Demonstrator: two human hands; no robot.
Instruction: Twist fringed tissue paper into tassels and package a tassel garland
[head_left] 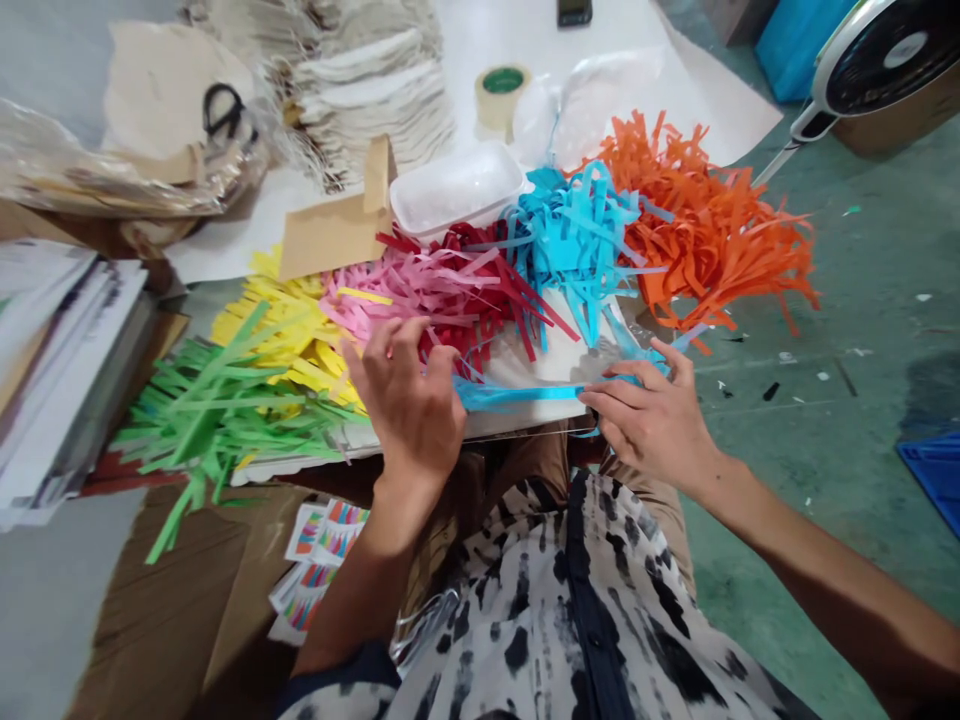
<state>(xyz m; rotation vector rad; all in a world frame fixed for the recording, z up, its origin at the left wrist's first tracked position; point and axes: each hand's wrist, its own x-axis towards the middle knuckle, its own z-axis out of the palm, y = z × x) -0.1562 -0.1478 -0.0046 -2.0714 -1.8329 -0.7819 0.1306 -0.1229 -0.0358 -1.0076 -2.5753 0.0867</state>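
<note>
— Strips first: where are the thin blue paper strips [517,393] being held?

— They are stretched between the two hands, low over the white flat board [540,360], just in front of the dark red shredded-paper pile [480,300]. One end is closed in by the curled fingers [397,345] of the left hand [409,405]. The other end is pinched under the fingers of the right hand [652,415].

— What could go wrong from here?

— Paper this thin could be torn if the hands were drawn apart too hard. A loose strand could also be dropped onto the dark red pile, which is touched by the left hand, and the colours would be mixed. Blue strands are trailed from the right hand towards the blue shredded-paper pile [570,235], so that pile could be dragged out of shape.

— And the count?

— Six piles are counted: green [217,410], yellow [277,330], pink [405,290], dark red, blue and orange [712,230]. One white plastic tray [457,185], one roll of pale tape [501,95] and one pair of black-handled scissors [223,108] are seen behind them. The held strips are probably several, but the blur prevents them from being counted.
</note>
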